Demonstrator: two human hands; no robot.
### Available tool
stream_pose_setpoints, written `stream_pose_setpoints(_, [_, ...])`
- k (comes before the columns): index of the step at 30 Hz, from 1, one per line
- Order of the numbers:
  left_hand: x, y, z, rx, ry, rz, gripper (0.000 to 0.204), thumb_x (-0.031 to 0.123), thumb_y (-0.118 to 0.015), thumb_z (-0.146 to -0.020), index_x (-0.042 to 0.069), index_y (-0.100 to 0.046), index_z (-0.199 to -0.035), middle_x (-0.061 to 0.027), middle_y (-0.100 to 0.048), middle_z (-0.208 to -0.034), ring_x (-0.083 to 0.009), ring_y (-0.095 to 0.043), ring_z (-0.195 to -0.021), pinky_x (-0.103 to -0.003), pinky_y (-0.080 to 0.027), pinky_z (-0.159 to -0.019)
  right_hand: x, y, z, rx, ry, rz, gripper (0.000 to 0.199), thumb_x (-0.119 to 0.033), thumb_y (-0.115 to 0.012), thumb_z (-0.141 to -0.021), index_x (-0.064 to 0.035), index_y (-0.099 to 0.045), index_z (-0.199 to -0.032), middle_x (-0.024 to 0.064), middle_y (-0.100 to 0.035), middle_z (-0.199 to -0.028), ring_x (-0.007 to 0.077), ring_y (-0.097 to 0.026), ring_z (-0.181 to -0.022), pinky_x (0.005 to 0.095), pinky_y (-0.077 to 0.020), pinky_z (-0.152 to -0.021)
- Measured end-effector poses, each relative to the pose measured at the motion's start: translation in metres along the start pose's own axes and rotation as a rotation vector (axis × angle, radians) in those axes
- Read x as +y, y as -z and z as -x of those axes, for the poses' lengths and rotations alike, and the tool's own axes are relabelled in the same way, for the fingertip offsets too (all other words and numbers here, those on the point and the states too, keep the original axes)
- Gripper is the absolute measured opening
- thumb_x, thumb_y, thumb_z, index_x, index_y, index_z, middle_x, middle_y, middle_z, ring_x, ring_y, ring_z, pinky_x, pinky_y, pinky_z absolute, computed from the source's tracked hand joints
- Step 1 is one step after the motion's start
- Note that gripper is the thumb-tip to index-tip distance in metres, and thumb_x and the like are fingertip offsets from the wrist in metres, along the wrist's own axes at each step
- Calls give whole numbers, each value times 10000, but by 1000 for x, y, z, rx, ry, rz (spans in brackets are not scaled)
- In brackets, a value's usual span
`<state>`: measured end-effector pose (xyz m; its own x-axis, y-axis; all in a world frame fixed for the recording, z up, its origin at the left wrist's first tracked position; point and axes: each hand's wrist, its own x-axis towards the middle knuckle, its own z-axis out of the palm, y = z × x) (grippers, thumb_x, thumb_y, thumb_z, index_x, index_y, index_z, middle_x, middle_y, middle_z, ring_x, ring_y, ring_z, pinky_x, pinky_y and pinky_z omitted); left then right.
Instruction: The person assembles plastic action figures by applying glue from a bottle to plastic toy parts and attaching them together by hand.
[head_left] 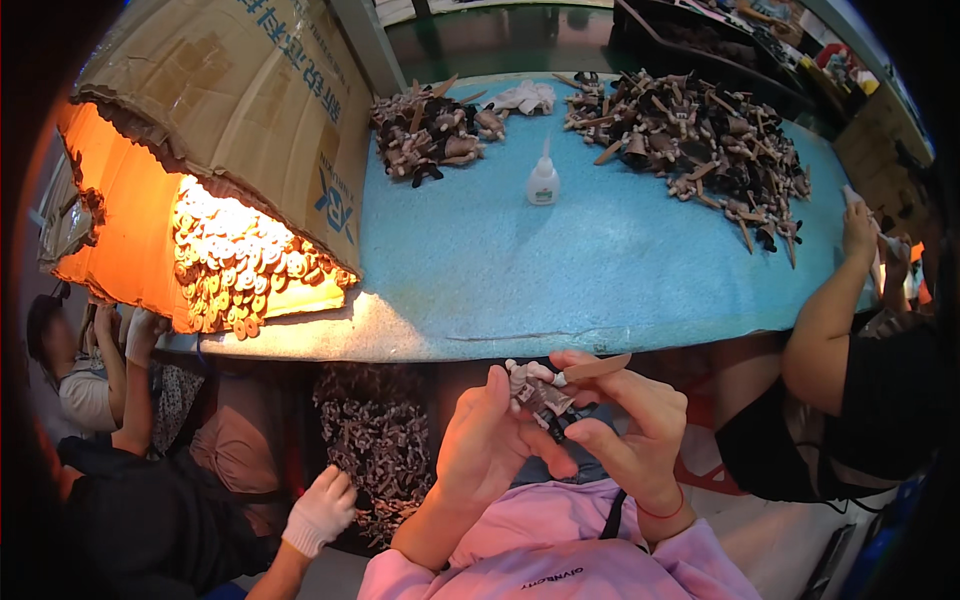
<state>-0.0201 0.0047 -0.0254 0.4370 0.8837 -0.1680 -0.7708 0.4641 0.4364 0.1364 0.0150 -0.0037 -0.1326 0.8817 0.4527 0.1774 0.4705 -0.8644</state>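
Both my hands meet just below the table's near edge, holding one small grey-and-tan toy figure (535, 392) with a flat brown blade-like part (597, 368) sticking out to the right. My left hand (485, 445) grips the figure from the left. My right hand (630, 425) pinches it from the right, thumb and fingers around the body. Pink sleeves cover my forearms.
A blue foam-topped table (560, 270) carries two heaps of similar figures (430, 130) (700, 130), a small white glue bottle (543, 182) and a white cloth (525, 97). A lit cardboard box (220, 130) shelters more pieces at left. Another person's arm (830, 300) works at right; a white-gloved hand (322, 510) below left.
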Motion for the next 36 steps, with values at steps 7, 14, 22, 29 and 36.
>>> stream_pose_setpoints(7, [1,-2,-1,-51,95,150,536,415,-280,-952,-56,-477,-1115,-167,-595,-981,-326,-628,-607,-386,-534,-496,0,1,0,13,24,60,409,-137,-748,-668,80,-595,-980,146,-651,-829,195,-647,-651,262,-512,-571])
stream_pose_setpoints(14, [4,-6,0,-32,135,214,542,424,-287,-948,-55,-482,-1112,-151,-606,-936,-307,-625,-593,-384,-534,-497,0,-2,-3,46,8,14,418,-159,-748,-675,79,-583,-975,144,-657,-808,198,-663,-702,253,-523,-602])
stream_pose_setpoints(22, [7,-9,-2,-1,195,222,555,436,-312,-940,-64,-549,-983,-157,-614,-898,-321,-621,-550,-398,-527,-444,4,-3,-1,46,-81,-46,410,-215,-746,-697,73,-563,-924,138,-653,-775,200,-664,-702,260,-528,-618])
stream_pose_setpoints(29, [6,-4,-3,-31,163,153,556,433,-316,-940,-67,-558,-955,-161,-615,-898,-319,-617,-543,-387,-526,-452,8,-4,-2,50,-58,-93,444,-256,-742,-709,82,-536,-909,137,-648,-776,202,-660,-703,268,-528,-619])
stream_pose_setpoints(36, [9,-4,-4,31,182,134,535,423,-331,-941,-53,-575,-915,-170,-619,-894,-313,-619,-551,-379,-520,-451,5,-4,-6,34,-205,-182,481,-354,-686,-767,77,-533,-916,132,-643,-767,176,-652,-704,249,-503,-620])
